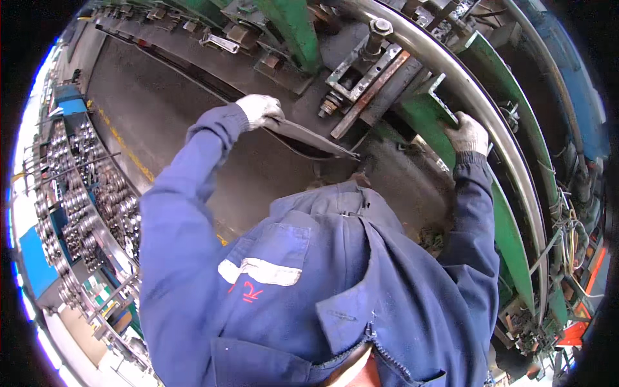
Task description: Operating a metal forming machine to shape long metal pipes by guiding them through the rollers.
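Note:
My left hand (259, 111), in a whitish work glove, is closed on one end of a dark, flat, elongated piece (306, 137). That piece slants down to the right over the floor, its far tip near a machine's base; what it is made of I cannot tell. Over on the right, my right hand (467, 134), also gloved, has its fingers curled over the edge of a green metal frame (429, 119). Just above and left of it sits a steel clamp bracket (364, 80) with a large bolt and nut (380, 27).
A long, shiny curved rail (490, 113) runs along the machine on the right. Bundled cables (577, 222) hang beyond it. At the left, racks hold many round metal parts (80, 200). A wrench (219, 43) lies on the machinery at the top. Yellow markings (126, 145) cross the grey floor.

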Demonstrator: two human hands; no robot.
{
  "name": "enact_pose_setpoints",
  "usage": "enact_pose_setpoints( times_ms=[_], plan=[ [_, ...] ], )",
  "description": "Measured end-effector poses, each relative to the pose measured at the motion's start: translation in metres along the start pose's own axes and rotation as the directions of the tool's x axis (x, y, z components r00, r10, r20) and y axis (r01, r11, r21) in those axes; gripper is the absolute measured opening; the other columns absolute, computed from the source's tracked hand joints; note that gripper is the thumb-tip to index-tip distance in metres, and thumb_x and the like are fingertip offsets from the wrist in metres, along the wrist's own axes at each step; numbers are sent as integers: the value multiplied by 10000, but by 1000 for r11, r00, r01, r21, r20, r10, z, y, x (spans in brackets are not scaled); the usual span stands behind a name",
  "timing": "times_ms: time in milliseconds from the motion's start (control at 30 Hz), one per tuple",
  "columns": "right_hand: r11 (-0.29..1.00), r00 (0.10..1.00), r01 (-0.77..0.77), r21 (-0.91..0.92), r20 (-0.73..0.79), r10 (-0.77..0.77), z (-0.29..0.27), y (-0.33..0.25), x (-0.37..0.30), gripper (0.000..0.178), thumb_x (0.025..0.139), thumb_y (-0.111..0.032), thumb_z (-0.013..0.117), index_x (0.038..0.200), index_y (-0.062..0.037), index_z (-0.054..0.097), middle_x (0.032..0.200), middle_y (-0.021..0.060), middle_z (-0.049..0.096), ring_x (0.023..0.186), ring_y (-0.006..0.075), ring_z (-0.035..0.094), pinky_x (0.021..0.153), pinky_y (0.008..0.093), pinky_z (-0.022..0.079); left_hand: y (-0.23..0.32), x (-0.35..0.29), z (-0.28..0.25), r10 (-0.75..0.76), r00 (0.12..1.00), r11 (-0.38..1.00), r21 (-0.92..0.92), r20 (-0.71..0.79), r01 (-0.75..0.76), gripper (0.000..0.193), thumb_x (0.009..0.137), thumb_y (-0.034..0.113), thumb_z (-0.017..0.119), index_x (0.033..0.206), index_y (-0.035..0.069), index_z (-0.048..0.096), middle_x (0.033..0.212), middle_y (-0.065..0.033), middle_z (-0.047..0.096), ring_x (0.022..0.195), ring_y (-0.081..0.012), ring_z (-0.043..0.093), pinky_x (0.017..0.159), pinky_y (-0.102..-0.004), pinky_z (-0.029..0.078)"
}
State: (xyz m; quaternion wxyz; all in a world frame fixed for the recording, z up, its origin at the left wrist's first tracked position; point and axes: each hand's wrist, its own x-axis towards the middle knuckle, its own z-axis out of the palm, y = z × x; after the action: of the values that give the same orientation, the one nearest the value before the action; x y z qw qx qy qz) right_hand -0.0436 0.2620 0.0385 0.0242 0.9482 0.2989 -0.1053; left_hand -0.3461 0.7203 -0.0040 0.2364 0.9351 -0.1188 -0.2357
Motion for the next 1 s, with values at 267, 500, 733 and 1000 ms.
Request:
enact_pose_setpoints(
  times_ms=[267,500,733,1000],
  plan=[
    [999,999,12,38,-49,-10,3,8,-4,412,800,-456,786,1009,-107,716,971,133,731,931,324,707,819,438,554,16,26,-14,-506,862,809,350,8,472,758,781,398,810,1437,147,525,1327,-131,606,1271,-331,555,1086,-442,440],
    [996,999,36,81,-8,-35,-1,11,0,349,764,-355,807,996,-114,708,996,114,724,964,309,702,842,433,555,45,-2,-24,-488,856,837,189,-170,514,888,739,529,815,1454,109,497,1404,-188,560,1305,-368,523,1097,-490,429],
    [990,994,83,112,-75,-75,9,18,-1,327,777,-333,761,1007,-107,708,943,138,718,925,324,702,819,448,561,68,-44,-121,-459,415,796,-156,-786,585,494,886,422,700,1152,6,692,1135,-225,690,1057,-395,662,925,-445,523],
    [987,990,106,120,-102,-94,12,20,-1,395,802,-419,767,996,-85,685,966,139,714,937,327,698,827,449,559,51,-27,-163,-792,423,579,-322,-440,749,853,813,500,746,1491,72,457,1403,-241,583,1307,-384,556,1108,-417,438]
  ],
)
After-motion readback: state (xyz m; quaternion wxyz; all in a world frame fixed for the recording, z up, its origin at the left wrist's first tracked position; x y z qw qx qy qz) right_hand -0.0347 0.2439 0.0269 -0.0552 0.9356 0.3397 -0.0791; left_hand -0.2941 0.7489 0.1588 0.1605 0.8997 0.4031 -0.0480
